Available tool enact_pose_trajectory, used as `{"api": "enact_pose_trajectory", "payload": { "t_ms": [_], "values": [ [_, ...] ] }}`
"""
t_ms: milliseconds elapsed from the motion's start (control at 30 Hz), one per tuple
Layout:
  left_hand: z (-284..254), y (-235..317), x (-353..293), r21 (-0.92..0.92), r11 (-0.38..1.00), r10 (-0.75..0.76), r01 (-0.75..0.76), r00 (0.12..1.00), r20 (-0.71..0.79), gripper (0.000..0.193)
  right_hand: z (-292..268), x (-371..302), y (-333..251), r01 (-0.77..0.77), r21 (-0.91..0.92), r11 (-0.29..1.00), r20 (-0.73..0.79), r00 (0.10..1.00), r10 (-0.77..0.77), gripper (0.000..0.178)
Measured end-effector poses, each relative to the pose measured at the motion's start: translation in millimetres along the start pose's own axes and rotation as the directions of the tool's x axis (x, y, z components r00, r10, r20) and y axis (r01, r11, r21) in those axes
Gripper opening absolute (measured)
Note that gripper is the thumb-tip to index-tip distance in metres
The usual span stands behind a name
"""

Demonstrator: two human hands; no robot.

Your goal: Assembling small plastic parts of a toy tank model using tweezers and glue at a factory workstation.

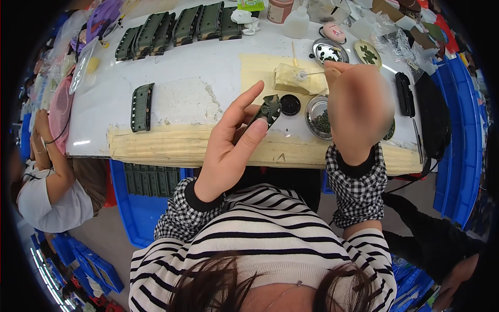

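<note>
Held up over the near edge of the white surface [171, 73]: a small dark green camouflaged part [269, 110], pinched at its lower end between thumb and fingertips of the left hand [228, 151], index finger stretched free. Judged light, stiff and hard, probably moulded plastic; small enough to slip, best taken by the edges, clear of any wet face. Right hand [358, 112] blurred, grip closed around a thin white-tipped stick [312, 74] pointing left over a yellowish block [291, 79]. Nearby: black round cap [290, 104], metal dish of tiny green bits [318, 118], long green ribbed strip [141, 107] lying well apart.
</note>
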State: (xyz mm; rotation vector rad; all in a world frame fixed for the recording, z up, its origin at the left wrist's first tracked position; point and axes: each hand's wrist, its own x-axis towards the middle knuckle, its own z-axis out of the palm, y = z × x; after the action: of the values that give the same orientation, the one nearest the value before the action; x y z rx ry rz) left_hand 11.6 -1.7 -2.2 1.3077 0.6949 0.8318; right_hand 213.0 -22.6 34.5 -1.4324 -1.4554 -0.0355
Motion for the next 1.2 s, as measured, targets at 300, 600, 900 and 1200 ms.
{"api": "enact_pose_trajectory", "payload": {
  "t_ms": [300,600,900,1200],
  "values": [
    [8.6,4.3,-3.7,0.154,0.987,0.036,-0.037,0.999,0.008,0.055,13.3,-19.0,-10.5,-0.389,0.633,0.669,0.334,0.917,0.217,0.022],
    [8.7,2.6,-4.6,0.213,0.97,0.121,-0.117,0.993,-0.003,0.057,12.4,-18.7,-12.9,-0.384,0.623,0.682,0.338,0.918,0.208,0.021],
    [1.2,-12.4,-5.1,-0.273,0.961,-0.021,0.043,0.996,0.083,0.053,11.6,-1.3,9.0,-0.183,0.325,0.928,0.082,0.983,0.165,0.011],
    [-7.2,-18.8,-0.7,-0.494,0.856,0.019,0.149,0.948,0.319,0.068,14.7,-2.3,27.4,0.043,-0.152,0.987,0.178,0.984,-0.016,0.017]
  ]
}}
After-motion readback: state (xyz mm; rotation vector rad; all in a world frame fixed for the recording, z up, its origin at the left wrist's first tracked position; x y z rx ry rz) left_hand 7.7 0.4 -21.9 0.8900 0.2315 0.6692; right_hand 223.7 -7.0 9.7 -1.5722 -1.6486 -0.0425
